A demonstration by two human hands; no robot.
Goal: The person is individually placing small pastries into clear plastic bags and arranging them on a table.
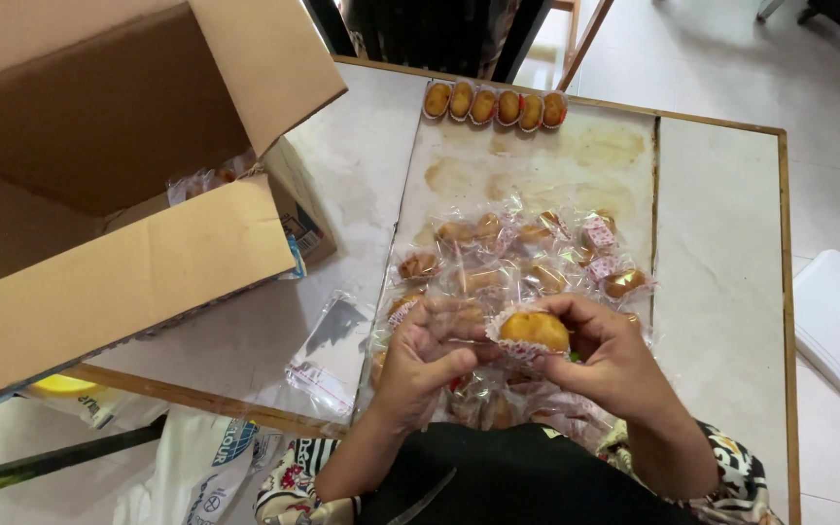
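A pale, stained surface [537, 165] with a wooden edge fills most of the view, seen from above. At the far left, an open cardboard box [119, 224] rests on the surface, its flaps spread wide; a few wrapped cakes show inside it, though most of its inside is hidden. In the middle of the surface lies a loose pile of wrapped cakes [517, 258], each small golden cake sealed in clear plastic, some with red and white printing. At the far edge of the surface, well apart from the pile, a row of six unwrapped cakes [495, 106] stands side by side in paper cups. Just left of the pile, near the person, an empty clear wrapper [328, 355] lies flat.

At the near edge, both hands meet over the near part of the pile. The right hand [614, 365] grasps a small golden cake [535, 331] in a frilled paper cup, fingers curled around its right side. The left hand [420, 365] is closed on crinkled clear plastic touching the cake's left side. The cake is held just above the pile, between the two hands.

To the right, on the tiled floor, sits a white fan base [838, 316].
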